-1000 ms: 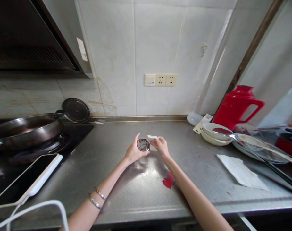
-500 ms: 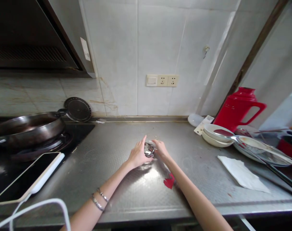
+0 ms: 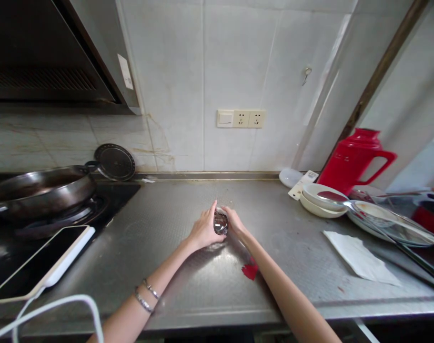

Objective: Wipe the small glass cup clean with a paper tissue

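Note:
Between my hands, low at the metal counter, is a small round shiny object (image 3: 220, 223), silver and dark, like a little glass or metal jar; its exact kind does not show. My left hand (image 3: 203, 228) curves round its left side, with the thumb low in front and the fingers behind. From the right, the fingers of my right hand (image 3: 235, 222) press against its upper right edge. A red scrap (image 3: 250, 271) lies near my right forearm, partly hidden by it.
To the left, a pan (image 3: 41, 190) sits on the stove beside a phone (image 3: 41, 262) with a white cable. At right stand a red thermos (image 3: 350, 159), stacked bowls (image 3: 322, 209) and a plate with utensils, with a white paper napkin (image 3: 359, 259) in front.
My right hand has closed in slightly on the round object. The object's face looks darker and a little turned. My left hand stays about it.

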Action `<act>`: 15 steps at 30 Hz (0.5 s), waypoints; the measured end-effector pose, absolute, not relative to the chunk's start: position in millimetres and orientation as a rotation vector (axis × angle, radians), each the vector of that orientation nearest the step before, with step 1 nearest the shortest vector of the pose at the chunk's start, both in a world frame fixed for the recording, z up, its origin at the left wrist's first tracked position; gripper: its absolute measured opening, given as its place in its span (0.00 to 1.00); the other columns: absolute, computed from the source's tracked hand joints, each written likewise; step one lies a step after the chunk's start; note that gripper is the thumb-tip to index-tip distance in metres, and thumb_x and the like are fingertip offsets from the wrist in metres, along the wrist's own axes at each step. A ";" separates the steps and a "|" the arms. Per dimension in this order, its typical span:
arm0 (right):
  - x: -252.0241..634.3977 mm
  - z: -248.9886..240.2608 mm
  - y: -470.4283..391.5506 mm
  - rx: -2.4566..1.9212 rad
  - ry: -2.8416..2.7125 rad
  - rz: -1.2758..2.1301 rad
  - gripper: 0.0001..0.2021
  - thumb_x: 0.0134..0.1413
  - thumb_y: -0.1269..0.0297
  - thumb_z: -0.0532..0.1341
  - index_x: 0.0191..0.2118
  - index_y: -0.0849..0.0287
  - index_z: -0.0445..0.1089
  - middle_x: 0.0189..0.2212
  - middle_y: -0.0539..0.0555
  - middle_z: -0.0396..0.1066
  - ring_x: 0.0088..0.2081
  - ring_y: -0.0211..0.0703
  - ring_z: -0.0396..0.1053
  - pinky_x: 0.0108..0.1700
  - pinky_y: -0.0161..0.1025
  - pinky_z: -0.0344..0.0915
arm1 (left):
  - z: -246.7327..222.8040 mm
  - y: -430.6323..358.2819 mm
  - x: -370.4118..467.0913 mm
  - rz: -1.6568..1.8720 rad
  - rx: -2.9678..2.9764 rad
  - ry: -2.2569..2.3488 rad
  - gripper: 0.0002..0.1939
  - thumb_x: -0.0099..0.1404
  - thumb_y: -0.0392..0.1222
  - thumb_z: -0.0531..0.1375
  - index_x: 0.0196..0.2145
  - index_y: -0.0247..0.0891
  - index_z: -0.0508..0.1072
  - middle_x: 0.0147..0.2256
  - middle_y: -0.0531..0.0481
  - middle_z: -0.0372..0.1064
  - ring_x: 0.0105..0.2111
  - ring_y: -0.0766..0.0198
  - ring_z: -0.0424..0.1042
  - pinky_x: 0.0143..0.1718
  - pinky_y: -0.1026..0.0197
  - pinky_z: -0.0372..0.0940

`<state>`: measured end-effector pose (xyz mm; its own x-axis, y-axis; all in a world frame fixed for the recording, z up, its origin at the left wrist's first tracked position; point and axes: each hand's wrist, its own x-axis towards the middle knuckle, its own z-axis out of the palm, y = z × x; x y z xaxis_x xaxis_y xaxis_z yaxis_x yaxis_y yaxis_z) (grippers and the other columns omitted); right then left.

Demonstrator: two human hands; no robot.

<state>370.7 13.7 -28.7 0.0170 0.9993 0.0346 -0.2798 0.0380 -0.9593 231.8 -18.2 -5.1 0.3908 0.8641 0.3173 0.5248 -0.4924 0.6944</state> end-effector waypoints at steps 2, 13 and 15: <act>368.4 -28.4 12.4 -0.921 -0.955 1.357 0.15 0.45 0.54 0.58 0.29 0.61 0.75 0.26 0.53 0.76 0.32 0.45 0.73 0.37 0.38 0.67 | -5.8 -16.9 231.5 0.949 2.127 1.188 0.60 0.41 0.43 0.71 0.65 0.41 0.43 0.56 0.36 0.59 0.54 0.43 0.60 0.54 0.44 0.56; 371.0 -26.1 15.4 -0.887 -0.692 1.426 0.09 0.41 0.63 0.59 0.28 0.59 0.74 0.25 0.52 0.76 0.29 0.43 0.73 0.34 0.37 0.69 | -19.9 -4.4 234.7 1.115 1.775 1.015 0.63 0.42 0.41 0.72 0.65 0.39 0.36 0.52 0.37 0.65 0.53 0.49 0.65 0.56 0.45 0.55; 372.1 -26.0 15.7 -0.872 -0.675 1.435 0.08 0.41 0.64 0.58 0.27 0.59 0.73 0.24 0.51 0.76 0.28 0.43 0.72 0.33 0.37 0.69 | -19.2 -4.9 235.6 1.116 1.748 0.993 0.63 0.42 0.41 0.72 0.65 0.40 0.36 0.52 0.37 0.64 0.52 0.49 0.66 0.56 0.45 0.57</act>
